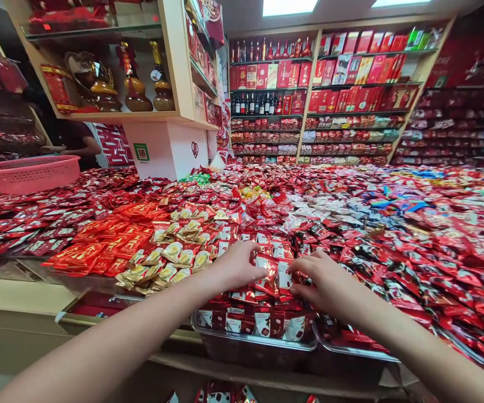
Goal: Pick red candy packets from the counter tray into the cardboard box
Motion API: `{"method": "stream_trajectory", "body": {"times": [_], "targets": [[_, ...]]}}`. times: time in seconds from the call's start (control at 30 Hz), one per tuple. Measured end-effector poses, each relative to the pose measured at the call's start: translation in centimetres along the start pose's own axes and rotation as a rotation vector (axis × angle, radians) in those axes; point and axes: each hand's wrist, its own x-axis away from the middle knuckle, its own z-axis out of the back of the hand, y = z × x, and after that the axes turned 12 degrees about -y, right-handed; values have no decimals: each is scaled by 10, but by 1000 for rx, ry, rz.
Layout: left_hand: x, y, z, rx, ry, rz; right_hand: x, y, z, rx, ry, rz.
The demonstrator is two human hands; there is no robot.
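Observation:
My left hand (pixel 236 265) and my right hand (pixel 324 284) reach over a heap of wrapped sweets on a shop counter. Both pinch small red-and-white candy packets (pixel 274 274) lying on top of a clear plastic bin (pixel 262 344) at the counter's front edge. The left hand's fingers close on the packets from the left, the right hand's from the right. Gold-wrapped sweets (pixel 170 254) lie just left of my left hand. Dark red packets (pixel 396 268) spread to the right of my right hand.
A pink plastic basket (pixel 26 172) sits at the far left. A person in dark clothes (pixel 74 143) stands behind it. Shelves with red boxes and bottles (pixel 309 89) line the back wall. A shelf unit with gourd-shaped bottles (pixel 135 84) rises from the counter.

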Motion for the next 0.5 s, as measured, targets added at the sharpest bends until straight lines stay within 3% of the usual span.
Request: {"method": "stream_trajectory", "body": {"times": [0.27, 0.5], "targets": [[10, 5, -9, -221, 76, -44, 0, 8, -1, -12, 36, 29], [7, 1, -12, -304, 15, -83, -1, 5, 1, -1, 42, 33]]}}
